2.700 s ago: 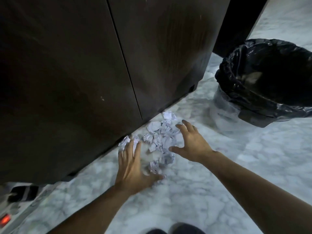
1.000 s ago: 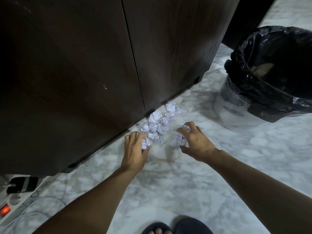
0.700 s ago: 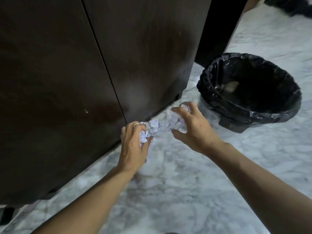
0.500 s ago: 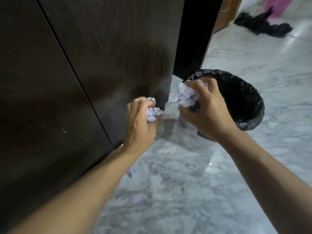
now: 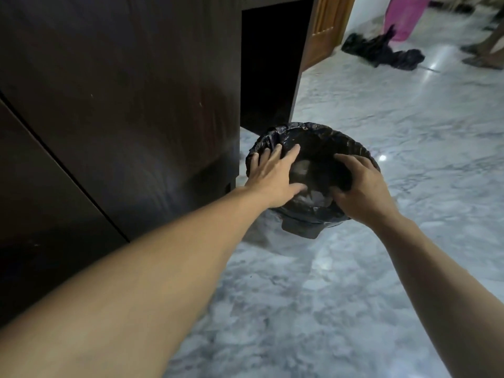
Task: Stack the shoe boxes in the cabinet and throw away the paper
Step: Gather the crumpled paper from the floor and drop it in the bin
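Floor: marble floor (image 5: 313, 309) is lying pale and grey-veined under us, and we are leaning over it toward the bin.
Cabinet: dark cabinet (image 5: 117, 110) is filling the left side with its doors closed, so we are seeing no shoe boxes; whether they are stacked inside we cannot tell.
Left hand: our left hand (image 5: 274, 177) is hovering over the near-left rim of the bin, fingers straight and spread, holding nothing — we judge that it is splayed so that nothing clings to the palm.
Bin: black-lined bin (image 5: 362, 154) is standing just beside the cabinet's corner, close enough for us to be reaching it with both arms.
Paper: crumpled paper (image 5: 315, 196) is showing pale down inside the liner, between our two hands.
Right hand: our right hand (image 5: 361, 190) is hanging over the near-right rim, fingers loosely bent downward with nothing in them.
Background: black cloth heap (image 5: 381, 51) and pink container (image 5: 403, 15) are sitting far off, right of a wooden door (image 5: 324, 28).
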### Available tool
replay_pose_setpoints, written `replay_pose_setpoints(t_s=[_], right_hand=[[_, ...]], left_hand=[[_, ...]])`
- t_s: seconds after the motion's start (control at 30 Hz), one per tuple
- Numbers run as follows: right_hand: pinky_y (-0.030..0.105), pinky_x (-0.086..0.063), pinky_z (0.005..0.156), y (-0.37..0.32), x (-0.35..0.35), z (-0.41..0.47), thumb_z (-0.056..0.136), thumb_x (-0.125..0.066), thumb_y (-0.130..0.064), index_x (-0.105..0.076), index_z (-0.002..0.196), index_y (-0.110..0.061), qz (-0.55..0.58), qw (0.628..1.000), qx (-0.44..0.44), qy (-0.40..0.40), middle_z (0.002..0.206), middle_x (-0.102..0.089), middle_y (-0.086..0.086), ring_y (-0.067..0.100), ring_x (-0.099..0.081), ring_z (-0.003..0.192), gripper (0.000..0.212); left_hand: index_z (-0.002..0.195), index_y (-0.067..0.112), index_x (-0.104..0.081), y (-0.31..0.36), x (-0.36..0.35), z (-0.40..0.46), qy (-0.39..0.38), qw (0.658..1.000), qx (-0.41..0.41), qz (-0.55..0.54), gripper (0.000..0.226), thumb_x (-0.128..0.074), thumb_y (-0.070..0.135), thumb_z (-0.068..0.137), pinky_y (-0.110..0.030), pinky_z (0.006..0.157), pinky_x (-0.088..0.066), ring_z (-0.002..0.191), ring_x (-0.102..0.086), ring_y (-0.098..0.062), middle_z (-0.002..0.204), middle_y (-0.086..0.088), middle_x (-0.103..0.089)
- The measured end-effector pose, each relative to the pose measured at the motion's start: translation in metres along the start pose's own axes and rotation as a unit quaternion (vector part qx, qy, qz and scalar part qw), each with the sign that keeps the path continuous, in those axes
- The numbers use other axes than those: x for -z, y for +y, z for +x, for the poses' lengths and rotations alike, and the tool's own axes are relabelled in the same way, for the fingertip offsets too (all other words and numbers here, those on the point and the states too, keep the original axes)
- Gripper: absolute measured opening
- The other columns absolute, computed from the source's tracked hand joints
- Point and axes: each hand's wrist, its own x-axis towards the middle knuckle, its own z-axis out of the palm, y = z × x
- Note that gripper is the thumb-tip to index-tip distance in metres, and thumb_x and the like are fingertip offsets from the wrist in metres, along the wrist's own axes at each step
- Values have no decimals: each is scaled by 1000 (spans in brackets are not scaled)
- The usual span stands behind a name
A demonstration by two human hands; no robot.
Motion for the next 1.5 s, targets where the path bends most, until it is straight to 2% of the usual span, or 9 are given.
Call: replay_pose_setpoints(t_s=[0.17,0.3,0.53,0.7,0.9,1.0,1.13,1.2,1.5], right_hand=[[38,-48,97,-25,-2,-11,78,-67,-9,-56,131,-10,70,992,65,85,129,-57,12,29,-58,113,55],[42,-56,80,-73,-16,-37,80,-65,-10,-62,120,-7,134,970,176,103,119,-61,10,25,-65,93,40],[38,-54,86,-110,-107,-80,81,-66,-19,-58,125,-11,120,962,230,-89,124,-58,6,27,-60,108,45],[35,-44,98,-102,-170,-87,83,-68,-31,-40,143,-16,42,947,176,-265,144,-42,3,26,-48,126,69],[39,-33,112,-96,-220,-80,91,-57,-48,-31,148,-18,11,932,151,-330,155,-28,10,29,-30,141,70],[43,-25,117,-101,-239,-66,92,-51,-52,-27,150,-26,2,930,153,-333,159,-19,11,30,-19,146,68],[44,-15,119,-113,-251,-49,94,-46,-51,-25,149,-36,-35,919,183,-348,162,-12,6,26,-11,149,62],[45,-12,118,-120,-253,-46,94,-45,-52,-25,149,-38,-43,912,193,-360,162,-10,4,26,-7,149,61],[56,-8,117,-146,-289,-64,85,-37,-74,-20,146,-48,-58,886,237,-393,162,-2,2,31,6,149,69]], left_hand=[[148,13,-35,-22,16,-29,149,985,-20,-82,73,-65,40,87,-42,117,-20,143,-28,-25,154,-9,-33],[137,2,-48,-79,12,-84,169,980,10,-103,66,-68,35,83,-46,111,-33,134,-42,-30,143,-15,-46],[128,8,-50,-153,-53,-207,163,970,170,-53,74,-69,46,68,-32,99,-34,118,-49,-29,127,-12,-56],[142,6,-38,-179,-93,-243,90,970,227,0,102,-62,64,62,-46,107,-34,131,-38,-35,144,-17,-40],[151,16,-21,-189,-123,-239,65,955,290,6,116,-47,86,62,-46,110,-25,135,-23,-32,156,-14,-15],[151,25,-20,-197,-135,-237,79,961,267,12,99,-42,80,72,-48,107,-26,131,-22,-28,158,-14,-13],[143,29,-41,-203,-140,-236,73,970,232,6,67,-29,67,89,-52,109,-26,139,-20,-33,156,-16,-21],[139,26,-48,-207,-140,-241,99,967,236,-18,57,-39,55,91,-51,109,-29,139,-22,-33,154,-17,-26],[129,22,-52,-219,-140,-270,140,951,268,-62,46,-51,43,88,-42,104,-35,124,-35,-27,138,-10,-38]])
